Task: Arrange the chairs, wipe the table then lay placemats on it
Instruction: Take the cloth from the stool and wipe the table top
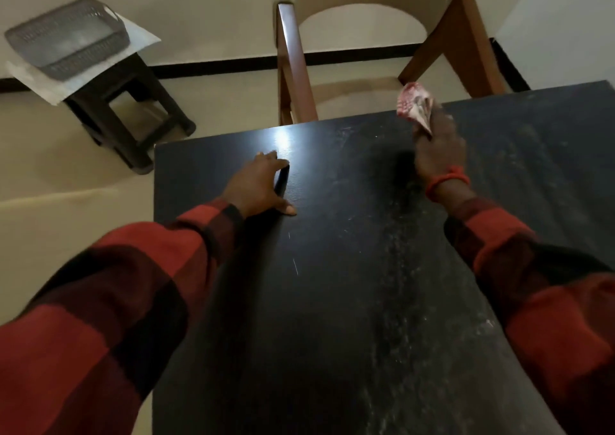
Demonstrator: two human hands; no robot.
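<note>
- Cream floor and walls with a dark skirting line surround a black table (332,301), streaked with pale dust toward 3 o'clock.
- 1 chair (459,48) stands tucked in at the table's 12 o'clock edge, so arranging looks done there; other chairs are out of view.
- Wiping seems underway: the right hand (437,155) clutches a bunched pink cloth (414,105) near the far edge; the left hand (258,185) rests flat, fingers spread, on the tabletop.
- No placemats lie on the table yet.
- At 10 o'clock, a grey basket (66,35) sits on a dark stool (133,115).
</note>
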